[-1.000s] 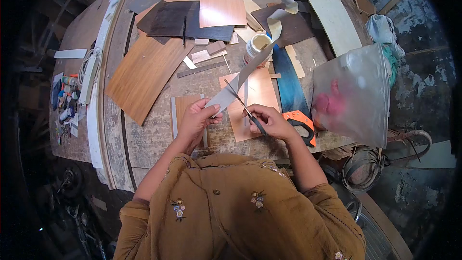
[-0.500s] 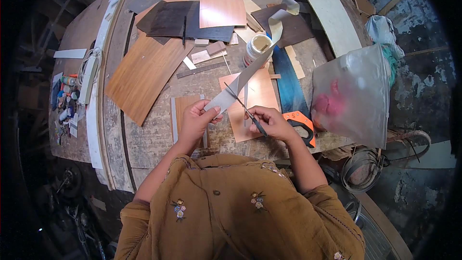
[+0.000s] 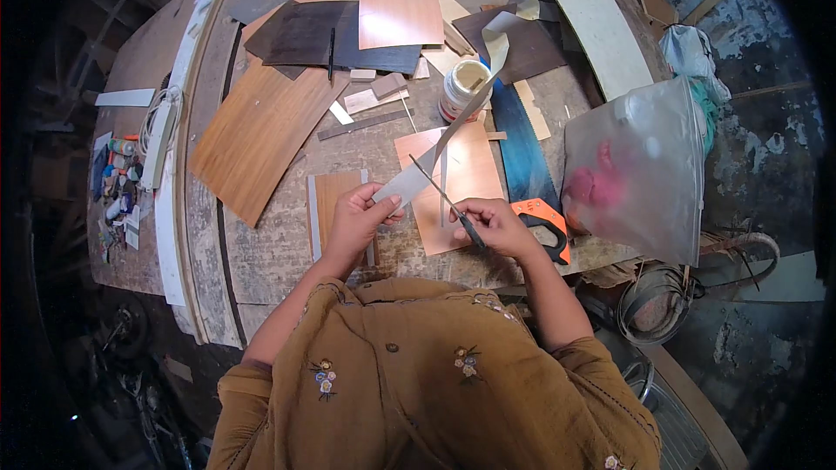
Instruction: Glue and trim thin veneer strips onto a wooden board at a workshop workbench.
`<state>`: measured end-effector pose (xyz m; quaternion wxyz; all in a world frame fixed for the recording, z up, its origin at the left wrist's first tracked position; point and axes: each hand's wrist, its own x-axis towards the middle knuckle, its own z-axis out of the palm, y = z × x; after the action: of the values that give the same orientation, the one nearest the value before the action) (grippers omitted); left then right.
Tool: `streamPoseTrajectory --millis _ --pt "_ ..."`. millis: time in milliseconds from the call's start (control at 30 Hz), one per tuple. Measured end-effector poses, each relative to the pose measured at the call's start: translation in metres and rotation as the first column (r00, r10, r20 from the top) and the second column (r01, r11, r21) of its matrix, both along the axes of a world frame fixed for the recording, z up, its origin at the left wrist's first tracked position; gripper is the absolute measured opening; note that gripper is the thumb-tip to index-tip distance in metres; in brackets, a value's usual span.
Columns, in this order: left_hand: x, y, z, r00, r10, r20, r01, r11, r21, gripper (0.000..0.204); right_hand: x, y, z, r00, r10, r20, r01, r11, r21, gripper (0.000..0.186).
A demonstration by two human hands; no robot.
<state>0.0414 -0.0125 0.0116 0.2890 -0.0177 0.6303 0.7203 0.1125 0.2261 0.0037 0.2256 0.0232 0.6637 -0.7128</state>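
My left hand (image 3: 361, 222) pinches the end of a pale grey strip (image 3: 401, 184), which runs up to the right into a loose curled length. My right hand (image 3: 492, 231) grips dark-handled scissors (image 3: 470, 228), whose narrow blades lie across the strip; whether they have cut through is unclear. Under my right hand lies a pale pink-wood sheet (image 3: 475, 165). Below my left hand is a small brown board (image 3: 335, 191) with grey edge bands. A white jar (image 3: 457, 96) stands beside the curled length.
The worn table (image 3: 270, 270) holds a large brown veneer sheet (image 3: 248, 139), dark sheets (image 3: 300, 43) and small wood offcuts. At right lie a blue saw (image 3: 522, 157) with orange handle and a cloudy plastic bag (image 3: 631, 170). Long boards and assorted small items line the left.
The scissor blades look closer together than before. The length of strip beyond them has shifted and now shows narrower, turned partly edge-on. Both hands have barely moved.
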Motion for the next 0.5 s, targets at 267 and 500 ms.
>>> streamPoseTrajectory --millis 267,500 --pt "0.002 0.0 -0.007 0.999 -0.032 0.031 0.032 0.999 -0.018 0.016 0.006 0.0 -0.006 1.0 -0.011 0.012 0.012 1.0 -0.013 0.019" --pt "0.003 -0.009 -0.022 0.992 -0.068 0.104 0.07 0.997 -0.016 0.017 0.006 -0.001 -0.019 0.999 0.044 -0.003 -0.044 0.996 0.074 0.017"
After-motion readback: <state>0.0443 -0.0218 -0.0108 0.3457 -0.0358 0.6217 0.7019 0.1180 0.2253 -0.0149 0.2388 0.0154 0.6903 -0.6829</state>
